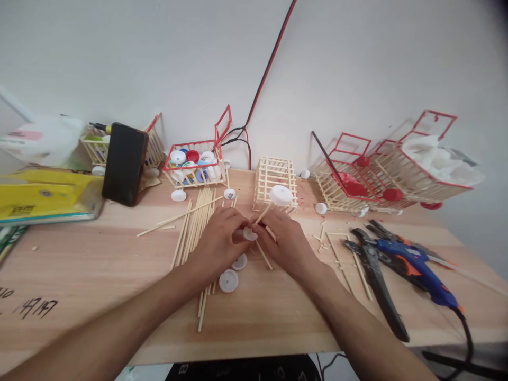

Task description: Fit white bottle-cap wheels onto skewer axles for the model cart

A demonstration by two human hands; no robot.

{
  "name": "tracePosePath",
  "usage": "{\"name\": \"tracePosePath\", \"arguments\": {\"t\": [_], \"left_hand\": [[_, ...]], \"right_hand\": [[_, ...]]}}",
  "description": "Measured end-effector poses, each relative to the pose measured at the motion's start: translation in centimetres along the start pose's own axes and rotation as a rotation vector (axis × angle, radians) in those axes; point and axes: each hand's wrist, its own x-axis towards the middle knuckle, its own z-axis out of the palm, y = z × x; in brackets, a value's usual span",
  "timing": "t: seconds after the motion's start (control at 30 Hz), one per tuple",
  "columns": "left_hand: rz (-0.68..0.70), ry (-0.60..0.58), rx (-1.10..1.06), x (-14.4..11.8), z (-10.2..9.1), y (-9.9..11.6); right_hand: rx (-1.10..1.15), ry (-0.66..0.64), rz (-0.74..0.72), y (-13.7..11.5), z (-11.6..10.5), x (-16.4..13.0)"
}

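The table (99,275) was smooth pale wood; the thin sticks (196,225) were bare wood, the caps (228,281) glossy white plastic.

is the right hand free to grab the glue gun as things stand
Probably not at once: the right hand is pinching a stick with caps together with the left hand. The glue gun lies uncovered to its right.

Hands (254,241) at frame centre on table (79,275); stick pile (196,225) left of them, cage (275,182) behind, glue gun (416,267) right, phone (125,164) upper left.
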Motion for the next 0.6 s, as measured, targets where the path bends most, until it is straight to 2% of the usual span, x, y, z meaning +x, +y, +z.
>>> {"name": "tracePosePath", "arguments": {"t": [0.6], "left_hand": [[0.017, 0.004, -0.003, -0.10, 0.10, -0.40]], "right_hand": [[-0.008, -0.008, -0.009, 0.15, -0.08, 0.00]]}}
